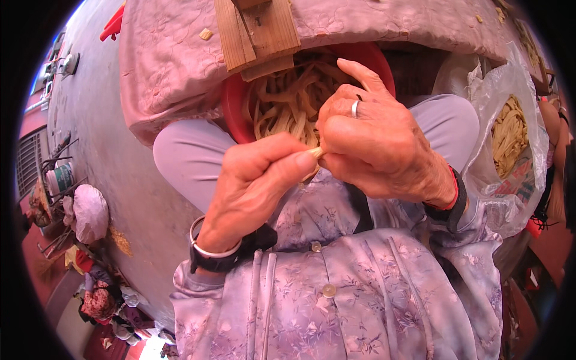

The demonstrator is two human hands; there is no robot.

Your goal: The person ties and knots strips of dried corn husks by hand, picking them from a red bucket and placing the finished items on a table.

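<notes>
In front of my chest, my left hand (256,184) pinches a pale fibre strip (317,152) between thumb and forefinger. Close against it, my right hand (373,135) has its fingers curled around the same strip, its index finger pointing up and away. Most of the strip is hidden inside the two hands. Below them, between my knees, a red basin (234,108) holds a loose heap of long flat tan strips (292,101), partly covered by my right hand.
A wooden block stand (265,38) rests on the pink quilted cloth (171,67), overhanging the basin. To my right, a clear plastic bag (481,103) holds a tan bundle (510,135). At left, a white bag (90,213) lies on the concrete floor (130,180). Another person's arm (558,148) shows far right.
</notes>
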